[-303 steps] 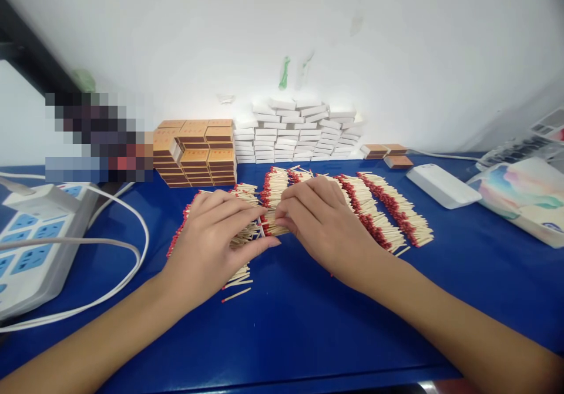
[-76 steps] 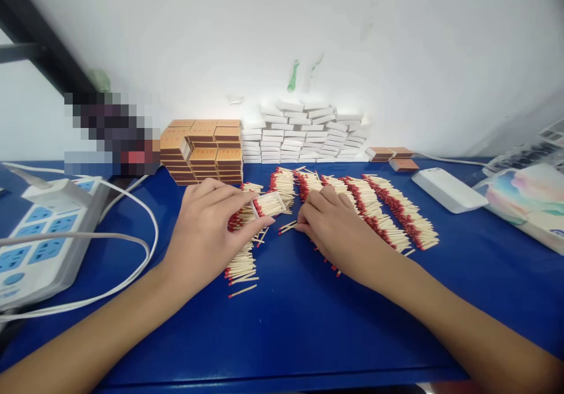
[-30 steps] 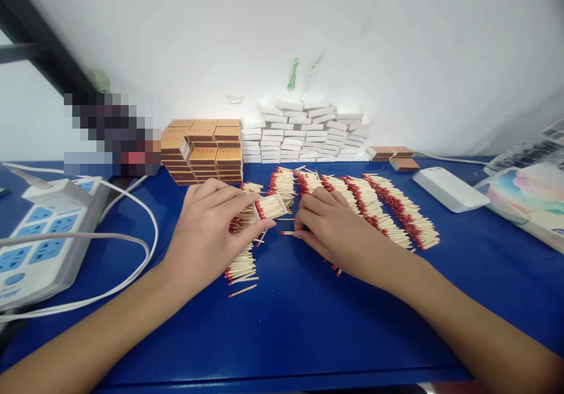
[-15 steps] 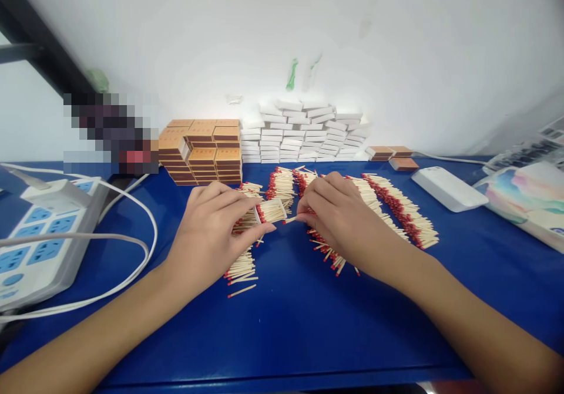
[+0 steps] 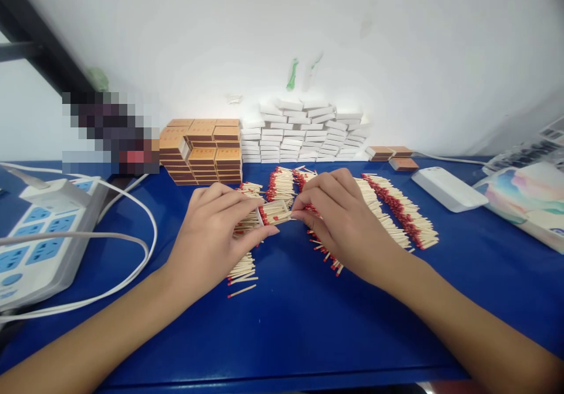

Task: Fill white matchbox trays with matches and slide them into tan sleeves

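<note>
Between thumb and fingers, my left hand (image 5: pixel 215 224) grips a small white matchbox tray (image 5: pixel 286 206) filled with red-tipped matches. My right hand (image 5: pixel 332 209) is closed in a pinch at the tray's right end, its fingertips on a match (image 5: pixel 293 216) whose far part lies over the tray. Loose matches (image 5: pixel 242 268) lie in a row beneath and in front of my left hand. More rows of matches (image 5: pixel 400 209) spread behind and to the right of my right hand, which hides part of them.
Orange matchboxes (image 5: pixel 202 153) are stacked at the back left, beside a pile of white trays (image 5: pixel 304 130) against the wall. A few more boxes (image 5: pixel 404 164), a white device (image 5: pixel 447 189) and a colourful pack (image 5: pixel 529 197) stand right. A power strip (image 5: pixel 48 241) with cables lies left.
My right hand has moved slightly left, bringing the match from beside the tray onto its right end. The tray has shifted a little to the right.
</note>
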A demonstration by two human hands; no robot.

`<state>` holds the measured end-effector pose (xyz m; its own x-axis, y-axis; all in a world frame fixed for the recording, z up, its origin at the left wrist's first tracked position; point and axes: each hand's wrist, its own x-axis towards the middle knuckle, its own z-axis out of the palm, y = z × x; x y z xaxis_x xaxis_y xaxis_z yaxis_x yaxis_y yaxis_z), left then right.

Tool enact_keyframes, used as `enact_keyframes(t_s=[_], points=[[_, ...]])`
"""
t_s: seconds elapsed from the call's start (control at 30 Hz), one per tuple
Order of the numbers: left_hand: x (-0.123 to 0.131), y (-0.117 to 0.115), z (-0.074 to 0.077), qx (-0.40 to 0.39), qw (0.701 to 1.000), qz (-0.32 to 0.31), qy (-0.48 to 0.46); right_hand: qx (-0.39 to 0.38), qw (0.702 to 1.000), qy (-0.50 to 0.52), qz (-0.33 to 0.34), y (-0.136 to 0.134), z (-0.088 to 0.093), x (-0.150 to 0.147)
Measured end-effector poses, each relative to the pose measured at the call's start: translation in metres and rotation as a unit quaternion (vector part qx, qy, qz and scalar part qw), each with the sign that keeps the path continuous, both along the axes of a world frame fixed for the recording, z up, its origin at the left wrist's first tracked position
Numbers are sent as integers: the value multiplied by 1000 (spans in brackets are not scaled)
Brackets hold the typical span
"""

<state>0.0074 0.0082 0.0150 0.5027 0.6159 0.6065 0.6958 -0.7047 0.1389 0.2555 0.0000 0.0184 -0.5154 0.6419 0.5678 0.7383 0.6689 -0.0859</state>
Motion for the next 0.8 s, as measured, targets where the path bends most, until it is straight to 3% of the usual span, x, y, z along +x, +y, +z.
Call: enact_keyframes(t_s=[0.4, 0.6, 0.8], points=[[3, -3, 0, 5, 999, -28, -21, 41, 999, 7, 13, 0, -13, -8], [-4, 3, 5, 18, 1000, 1, -12, 54, 997, 47, 3, 2, -10, -4], [-10, 9, 10, 45, 998, 39, -6, 7, 998, -54, -17, 10, -26, 1]])
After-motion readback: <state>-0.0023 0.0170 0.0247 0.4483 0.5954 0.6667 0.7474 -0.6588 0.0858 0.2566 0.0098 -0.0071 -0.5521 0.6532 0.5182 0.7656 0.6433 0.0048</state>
